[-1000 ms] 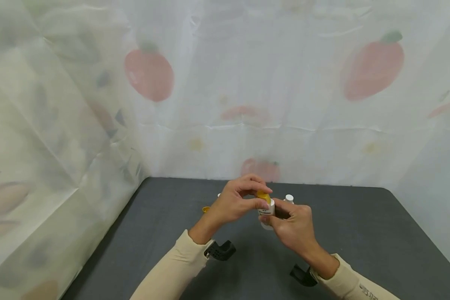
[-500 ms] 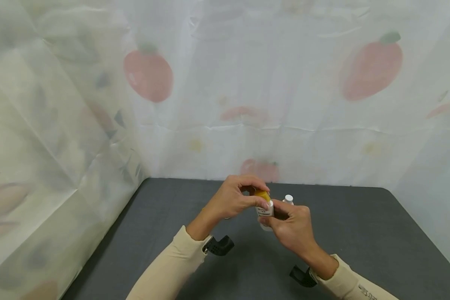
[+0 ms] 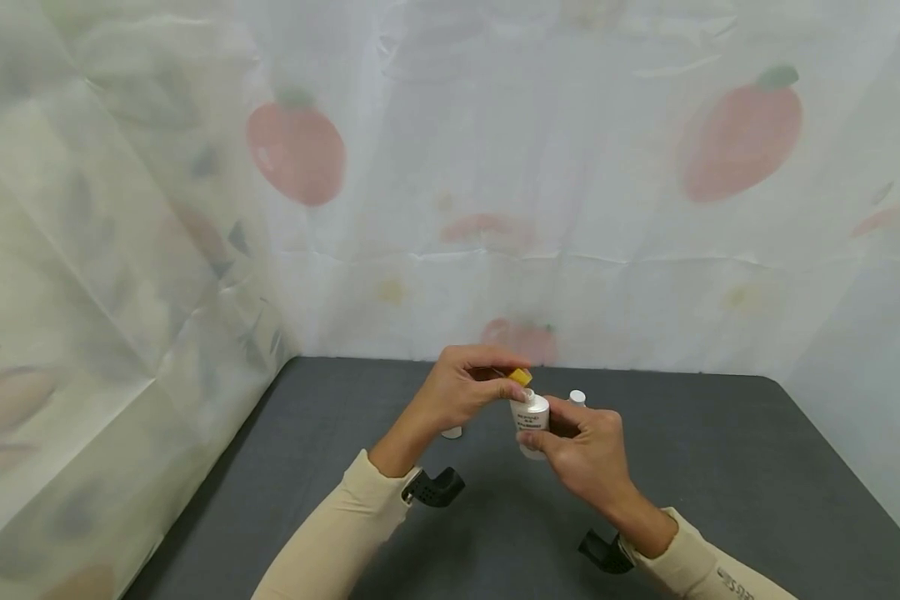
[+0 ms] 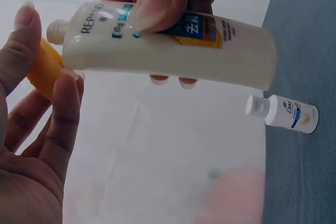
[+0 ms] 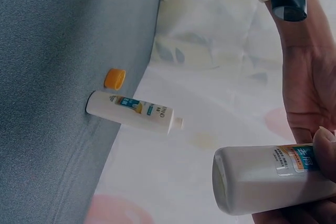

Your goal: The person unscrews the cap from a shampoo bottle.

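Note:
My right hand (image 3: 588, 450) grips a white shampoo bottle (image 3: 532, 414) around its middle, above the table. The bottle's bare neck (image 4: 56, 31) shows in the left wrist view. My left hand (image 3: 457, 387) pinches a yellow cap (image 3: 521, 377) between thumb and fingers, off the bottle and just beside its neck. On the table, a second white shampoo bottle (image 5: 136, 113) stands uncapped in the right wrist view, with another yellow cap (image 5: 115, 78) beside it. My left forearm mostly hides that bottle from the head view.
A white Dove bottle (image 4: 291, 114) with its cap on stands upright on the dark grey table (image 3: 720, 467), behind my right hand. Pale fruit-print sheeting (image 3: 607, 208) encloses the table at the back and sides.
The yellow cap has come away from the bottle's top, up and to the left with my left hand, baring the neck. My right hand stays nearly in place with the bottle.

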